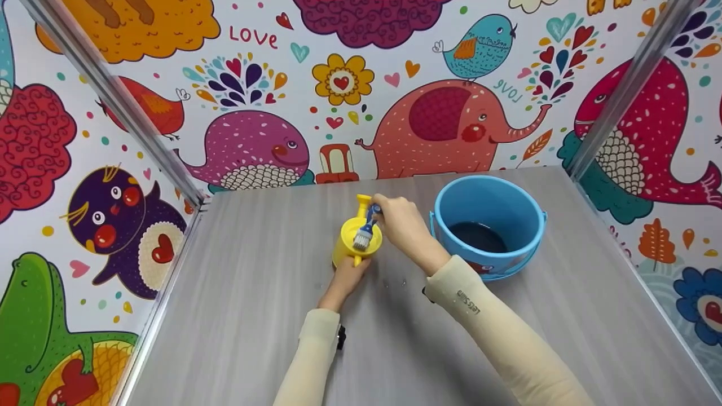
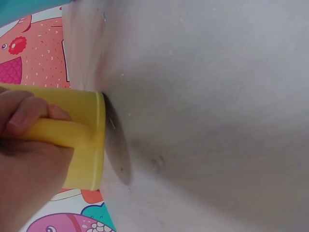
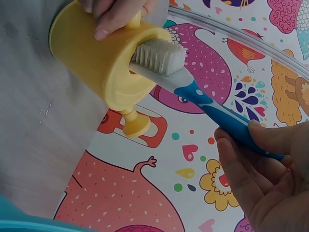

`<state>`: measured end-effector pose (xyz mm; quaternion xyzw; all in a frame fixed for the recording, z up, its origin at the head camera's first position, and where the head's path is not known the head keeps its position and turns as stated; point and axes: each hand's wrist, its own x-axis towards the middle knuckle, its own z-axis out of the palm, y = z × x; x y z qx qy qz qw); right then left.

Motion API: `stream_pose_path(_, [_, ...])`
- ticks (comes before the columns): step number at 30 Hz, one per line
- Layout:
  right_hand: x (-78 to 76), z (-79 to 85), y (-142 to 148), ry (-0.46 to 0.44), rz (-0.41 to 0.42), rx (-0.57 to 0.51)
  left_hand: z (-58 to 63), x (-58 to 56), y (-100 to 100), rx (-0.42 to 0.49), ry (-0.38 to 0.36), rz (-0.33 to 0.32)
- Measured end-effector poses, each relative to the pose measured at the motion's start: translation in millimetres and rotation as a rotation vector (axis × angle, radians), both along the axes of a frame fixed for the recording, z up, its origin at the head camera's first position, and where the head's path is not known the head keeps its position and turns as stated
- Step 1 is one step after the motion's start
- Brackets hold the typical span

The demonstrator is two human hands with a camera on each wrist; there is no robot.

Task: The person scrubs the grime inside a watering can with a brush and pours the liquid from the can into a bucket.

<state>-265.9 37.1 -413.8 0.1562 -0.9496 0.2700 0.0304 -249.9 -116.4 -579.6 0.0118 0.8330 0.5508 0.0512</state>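
Note:
A yellow toy watering can (image 1: 342,248) is near the middle of the table, its top opening facing up and its spout pointing away. My left hand (image 1: 347,279) grips its handle, fingers wrapped round it in the left wrist view. A dark shadow lies by the can's base (image 2: 99,145); whether it touches the table I cannot tell. My right hand (image 1: 403,225) pinches the blue handle of a toothbrush-like brush (image 3: 212,108) between thumb and fingers. The white bristles (image 3: 161,55) are at the can's opening, the head's tip partly inside it.
To the right of the can stands a blue bucket (image 1: 522,256) with dark-looking liquid at its bottom. Water drops (image 1: 403,283) dot the grey wood-pattern table (image 1: 254,316). Walls printed with cartoon animals (image 1: 434,129) and metal posts (image 1: 141,129) enclose the back and sides.

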Motion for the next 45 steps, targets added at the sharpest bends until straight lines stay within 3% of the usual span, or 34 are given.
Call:
stream_pose_path(14, [-2.7, -9.1, -1, 0.007, 0.004, -0.013, 1.9, 0.9, 1, -0.007, -0.039, -0.002])
stream_pose_path(33, [-5.3, -18.6, -9, -0.021, -0.004, 0.004, 1.7, 1.4, -1, 0.002, -0.023, 0.007])
stream_pose_path(45, [-6.7, -22.7, -11, -0.016, 0.006, 0.004, 2.8, 2.0, -2, 0.006, -0.052, 0.011])
